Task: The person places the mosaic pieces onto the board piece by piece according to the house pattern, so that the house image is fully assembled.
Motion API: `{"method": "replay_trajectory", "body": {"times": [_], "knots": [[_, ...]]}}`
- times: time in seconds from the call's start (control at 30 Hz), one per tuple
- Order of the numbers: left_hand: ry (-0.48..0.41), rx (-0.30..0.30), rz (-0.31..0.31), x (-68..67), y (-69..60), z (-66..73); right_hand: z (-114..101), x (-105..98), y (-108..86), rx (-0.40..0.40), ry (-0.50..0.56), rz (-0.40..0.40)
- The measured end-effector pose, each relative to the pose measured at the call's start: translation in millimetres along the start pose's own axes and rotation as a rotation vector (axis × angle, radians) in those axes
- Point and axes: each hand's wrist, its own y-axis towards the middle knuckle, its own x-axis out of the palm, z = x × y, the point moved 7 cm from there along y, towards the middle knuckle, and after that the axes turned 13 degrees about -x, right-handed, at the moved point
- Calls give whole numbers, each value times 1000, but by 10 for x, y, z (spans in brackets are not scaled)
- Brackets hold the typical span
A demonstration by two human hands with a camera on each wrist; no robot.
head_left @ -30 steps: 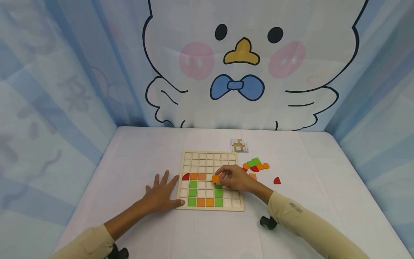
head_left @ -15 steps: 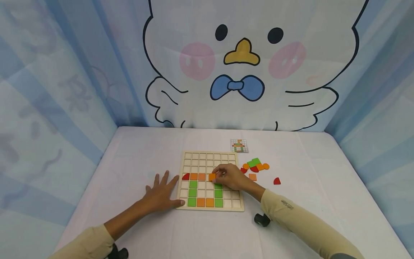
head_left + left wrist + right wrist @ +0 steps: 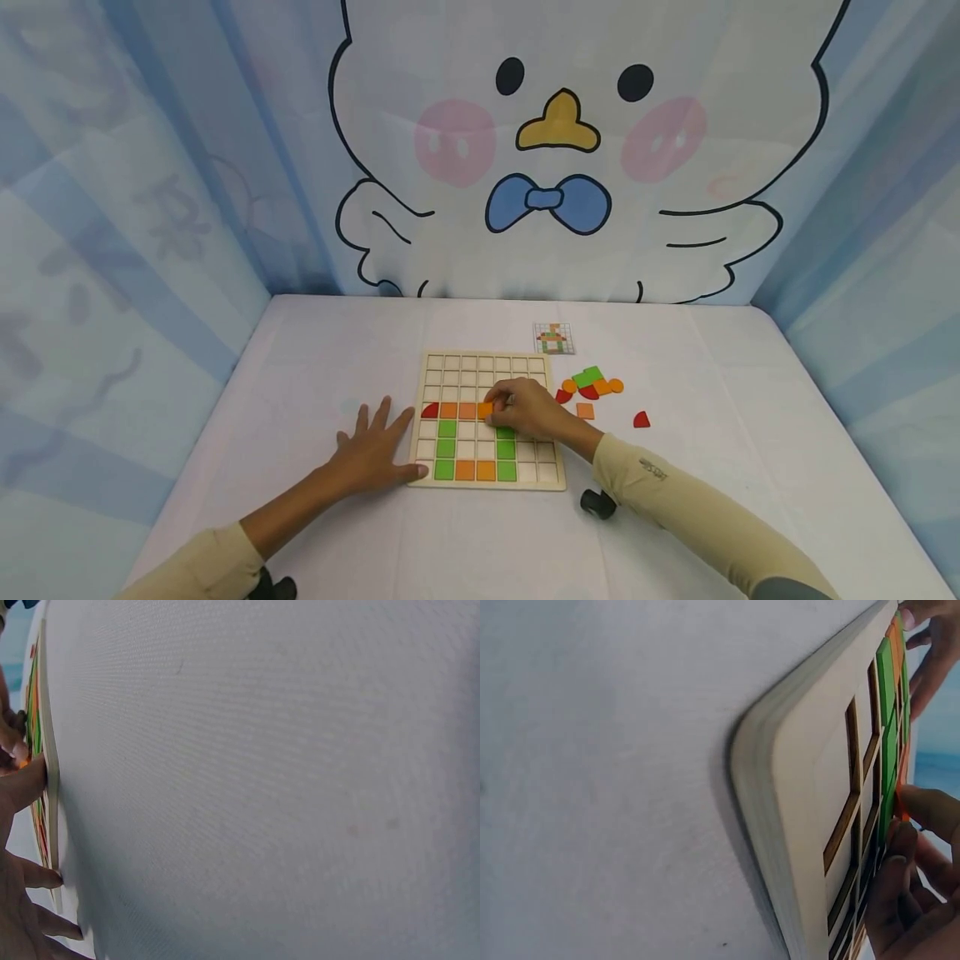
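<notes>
A wooden grid board (image 3: pixel 536 475) lies on the table, with coloured tiles set in some of its cells. My right hand (image 3: pixel 525 408) is over the board and pinches an orange square tile (image 3: pixel 485 411) between thumb and finger, at the cell right of two orange squares (image 3: pixel 457 411) and a red quarter-round tile (image 3: pixel 430 411). Green squares (image 3: pixel 446 448) form two columns below, with orange squares between them in the bottom row. My left hand (image 3: pixel 371 454) lies spread at the board's left side, its thumb on the lower left corner. In the right wrist view, the right fingertips (image 3: pixel 922 806) hold the tile's edge.
Right of the board lie loose pieces: green tiles (image 3: pixel 587 377), orange rounds (image 3: pixel 616 386), red quarter-rounds (image 3: pixel 641 419) and an orange square (image 3: pixel 585 411). A small pattern card (image 3: pixel 553 338) lies behind the board. Printed curtains stand around the table.
My right hand has moved left along the row, bringing the orange tile beside the other orange squares. The left hand has stayed in place.
</notes>
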Motion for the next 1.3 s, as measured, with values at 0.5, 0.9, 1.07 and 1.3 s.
{"method": "replay_trajectory", "body": {"times": [0.5,0.9,1.07,1.3], "knots": [[13,1,10,-18,-10,9,21,-8,25,30,-76,-21],[12,1,12,2,4,-4,-3,-18,31,20,-98,-18],[16,-1,13,3,5,-4,-2,-14,40,31,-105,-28],[11,-4,12,-7,5,1,-38,-76,8,-20,-75,-38]]}}
